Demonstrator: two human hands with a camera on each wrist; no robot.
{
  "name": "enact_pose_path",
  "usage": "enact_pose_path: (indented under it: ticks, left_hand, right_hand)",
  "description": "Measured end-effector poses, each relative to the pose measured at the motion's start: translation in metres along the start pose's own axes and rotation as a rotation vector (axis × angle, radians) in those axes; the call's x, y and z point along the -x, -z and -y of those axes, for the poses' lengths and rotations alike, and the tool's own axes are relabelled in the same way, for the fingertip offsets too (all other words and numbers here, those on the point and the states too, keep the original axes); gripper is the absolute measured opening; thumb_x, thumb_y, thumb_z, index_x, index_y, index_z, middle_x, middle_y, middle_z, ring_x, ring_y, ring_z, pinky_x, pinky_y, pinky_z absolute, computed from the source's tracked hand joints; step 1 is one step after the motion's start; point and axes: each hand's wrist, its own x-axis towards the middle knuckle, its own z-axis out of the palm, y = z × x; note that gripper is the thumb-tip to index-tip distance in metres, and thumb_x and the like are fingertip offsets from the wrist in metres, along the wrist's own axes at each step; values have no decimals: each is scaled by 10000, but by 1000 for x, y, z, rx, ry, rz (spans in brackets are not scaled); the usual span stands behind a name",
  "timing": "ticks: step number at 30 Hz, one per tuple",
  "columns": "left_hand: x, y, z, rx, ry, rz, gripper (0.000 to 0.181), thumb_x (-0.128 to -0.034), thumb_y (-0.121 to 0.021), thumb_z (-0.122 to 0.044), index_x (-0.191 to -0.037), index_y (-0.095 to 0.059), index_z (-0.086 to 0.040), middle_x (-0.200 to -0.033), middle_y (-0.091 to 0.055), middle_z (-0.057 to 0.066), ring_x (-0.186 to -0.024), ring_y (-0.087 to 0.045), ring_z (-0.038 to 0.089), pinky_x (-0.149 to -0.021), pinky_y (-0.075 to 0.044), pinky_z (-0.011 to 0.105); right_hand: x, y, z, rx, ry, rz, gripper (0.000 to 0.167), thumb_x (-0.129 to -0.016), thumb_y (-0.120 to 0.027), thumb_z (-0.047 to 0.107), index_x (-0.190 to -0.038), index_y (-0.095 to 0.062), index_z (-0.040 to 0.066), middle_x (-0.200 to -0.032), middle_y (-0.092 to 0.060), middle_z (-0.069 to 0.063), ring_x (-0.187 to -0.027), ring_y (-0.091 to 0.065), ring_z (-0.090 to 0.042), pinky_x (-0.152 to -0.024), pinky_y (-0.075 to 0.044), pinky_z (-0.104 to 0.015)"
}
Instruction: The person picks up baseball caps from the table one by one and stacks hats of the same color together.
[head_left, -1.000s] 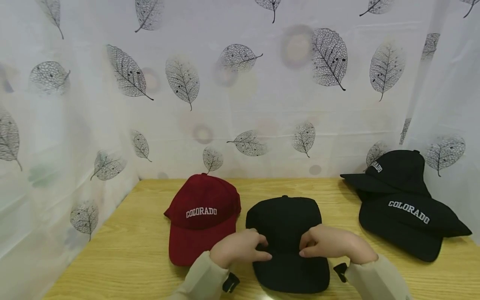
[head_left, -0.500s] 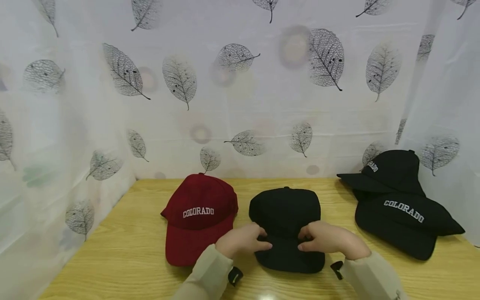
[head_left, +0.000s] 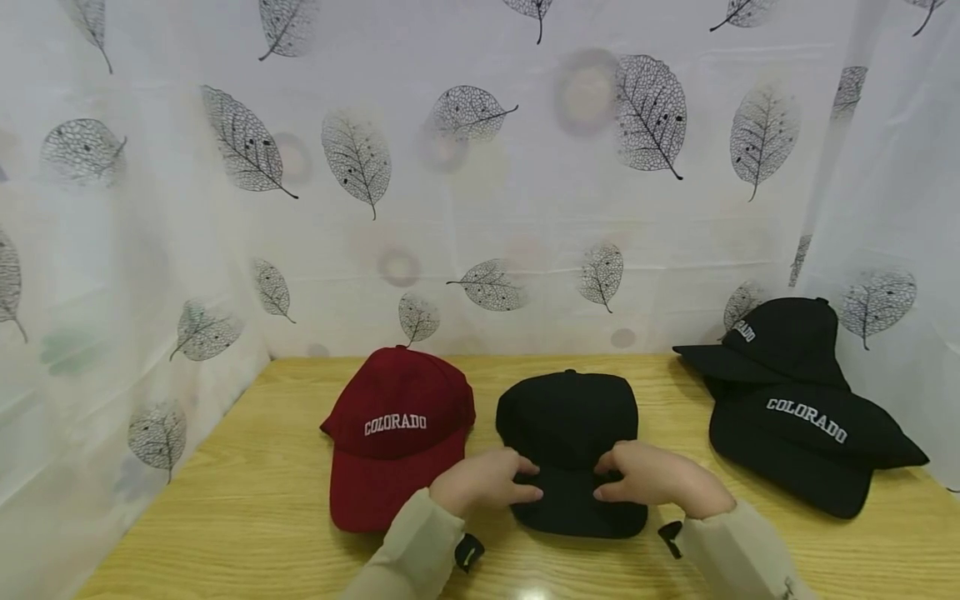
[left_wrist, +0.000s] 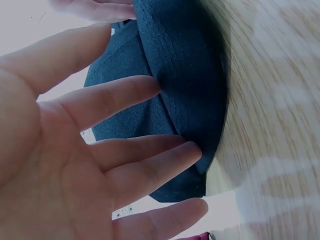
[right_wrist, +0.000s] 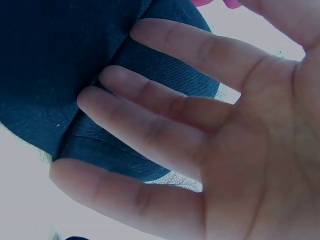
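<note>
Shifted farther back, the middle black cap [head_left: 568, 425] touches our straight-fingered, ungrasping left hand [head_left: 480, 482] and right hand [head_left: 666, 478]; we read COLORADO on the red cap [head_left: 405, 396] and lower right cap [head_left: 783, 450]; table [head_left: 562, 563] fronts the brim [head_left: 573, 512].

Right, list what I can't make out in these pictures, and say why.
- Inside of the middle black cap: head view, hidden by its crown and brim.
- First letters on the rear black cap at the right: head view, hidden by the cap's curve.
- Thumb tip of the right hand: right wrist view, cut off by the top edge.
- Dark thing: right wrist view, mostly cut off by the bottom edge.
</note>
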Motion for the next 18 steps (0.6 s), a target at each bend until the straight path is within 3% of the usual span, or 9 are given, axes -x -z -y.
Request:
enact_pose_path:
  ticks: [18]
  left_hand:
    - [0, -3, -3, -73, 7, -2, 359, -828, -610, -321, -1127, -621, -123, -1067, -599, -33, -1033, -494, 106, -851, -397, 254]
  right_hand:
    - [-2, -1, -5, 3, 24, -8, 262, -791, -656, 207, -940, -654, -9, -920, -619, -92, -868, -574, -281, -742, -451, -409]
